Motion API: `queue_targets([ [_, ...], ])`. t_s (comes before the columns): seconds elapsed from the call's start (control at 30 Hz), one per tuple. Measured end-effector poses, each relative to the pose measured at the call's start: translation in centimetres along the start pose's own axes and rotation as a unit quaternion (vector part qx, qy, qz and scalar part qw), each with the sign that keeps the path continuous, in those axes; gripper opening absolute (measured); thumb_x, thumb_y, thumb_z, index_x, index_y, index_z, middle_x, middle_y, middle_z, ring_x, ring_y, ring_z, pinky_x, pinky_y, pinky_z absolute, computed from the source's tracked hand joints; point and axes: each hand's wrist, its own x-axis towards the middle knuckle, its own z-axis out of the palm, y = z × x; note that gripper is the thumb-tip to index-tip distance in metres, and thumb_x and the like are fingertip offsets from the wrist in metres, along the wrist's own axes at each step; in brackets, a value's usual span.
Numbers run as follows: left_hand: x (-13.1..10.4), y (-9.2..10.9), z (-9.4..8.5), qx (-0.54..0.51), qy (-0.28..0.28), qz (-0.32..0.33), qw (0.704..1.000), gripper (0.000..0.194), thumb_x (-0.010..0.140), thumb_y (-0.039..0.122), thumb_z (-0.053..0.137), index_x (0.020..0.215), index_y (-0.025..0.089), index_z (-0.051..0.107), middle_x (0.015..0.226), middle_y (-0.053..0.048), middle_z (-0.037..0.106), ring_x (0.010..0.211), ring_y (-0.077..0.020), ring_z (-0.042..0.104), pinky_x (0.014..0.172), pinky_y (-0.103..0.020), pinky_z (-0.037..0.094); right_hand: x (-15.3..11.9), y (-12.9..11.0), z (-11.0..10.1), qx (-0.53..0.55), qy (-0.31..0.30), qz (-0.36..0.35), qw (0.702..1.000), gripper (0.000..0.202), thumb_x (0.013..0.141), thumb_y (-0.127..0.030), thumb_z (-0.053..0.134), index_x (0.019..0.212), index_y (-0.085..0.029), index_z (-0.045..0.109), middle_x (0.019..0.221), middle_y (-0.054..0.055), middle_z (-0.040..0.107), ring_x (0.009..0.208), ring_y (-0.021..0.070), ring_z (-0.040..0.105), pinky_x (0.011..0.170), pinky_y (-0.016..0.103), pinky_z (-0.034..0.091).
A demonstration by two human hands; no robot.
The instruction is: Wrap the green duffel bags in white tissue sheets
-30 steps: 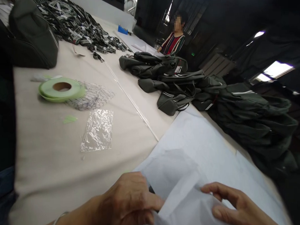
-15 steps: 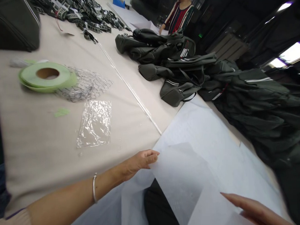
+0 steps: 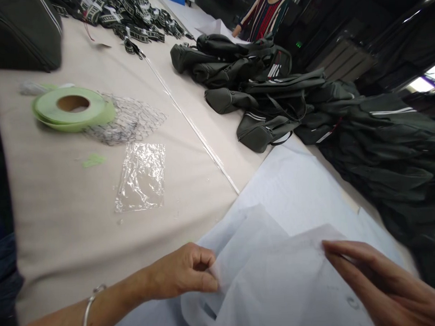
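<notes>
Between the two hands lies a thin white tissue paper sheet (image 3: 280,275): the left hand (image 3: 182,272) pinches its edge shut, the right hand (image 3: 381,281) rests flat and spread on it. Beyond them the beige cloth-covered bench (image 3: 61,227) carries a clear crinkled plastic bag (image 3: 141,176), a pale green tape roll (image 3: 73,108) and dark green bags (image 3: 272,98). The room behind is dim; the right wrist is cut off.

The left hand (image 3: 182,275) pinches the tissue paper (image 3: 280,275). The right hand (image 3: 381,281) lies flat on it. A clear bag (image 3: 141,176) sits beyond the left hand.
</notes>
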Motion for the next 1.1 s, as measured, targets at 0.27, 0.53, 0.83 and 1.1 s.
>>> queue_targets([
  [0.27, -0.9, 0.0, -0.1, 0.065, -0.036, -0.015, 0.997, 0.048, 0.086, 0.063, 0.055, 0.08, 0.016, 0.063, 0.068, 0.003, 0.045, 0.065, -0.0116, 0.04, 0.062, -0.022, 0.035, 2.2, 3.1, 5.0, -0.012, -0.098, -0.018, 0.995, 0.024, 0.082, -0.048, 0.062, 0.093, -0.03, 0.074, 0.096, -0.001, 0.074, 0.086, 0.0194, 0.071, 0.078, 0.025, 0.058],
  [0.53, -1.8, 2.3, 1.8, 0.146, 0.012, -0.001, 0.989, 0.067, 0.068, 0.082, 0.058, 0.085, 0.018, 0.064, 0.079, 0.001, 0.057, 0.076, -0.0183, 0.051, 0.067, -0.024, 0.04, 2.5, 2.8, 5.3, 0.012, -0.138, 0.022, 0.99, 0.025, 0.083, -0.048, 0.059, 0.092, -0.031, 0.074, 0.096, -0.001, 0.074, 0.087, 0.0206, 0.07, 0.077, 0.029, 0.057],
  [0.83, 0.1, 0.0, 0.3, 0.206, 0.147, -0.023, 0.967, 0.064, 0.085, 0.068, 0.05, 0.129, 0.021, 0.051, 0.115, -0.01, 0.062, 0.102, -0.0258, 0.056, 0.086, -0.033, 0.045, 2.7, 1.6, 5.4, 0.03, -0.15, 0.046, 0.987, 0.024, 0.084, -0.04, 0.055, 0.093, -0.028, 0.074, 0.098, 0.0, 0.074, 0.09, 0.0208, 0.069, 0.085, 0.033, 0.053],
  [1.1, 6.9, 2.9, 1.1, 0.157, 0.146, -0.027, 0.976, 0.104, 0.071, 0.05, 0.076, 0.152, 0.028, 0.016, 0.136, -0.013, 0.047, 0.096, -0.0204, 0.057, 0.082, -0.033, 0.047, 2.8, 1.8, 5.6, 0.044, -0.171, 0.05, 0.983, 0.024, 0.085, -0.035, 0.053, 0.098, -0.028, 0.072, 0.103, 0.001, 0.072, 0.098, 0.0215, 0.066, 0.092, 0.037, 0.049],
])
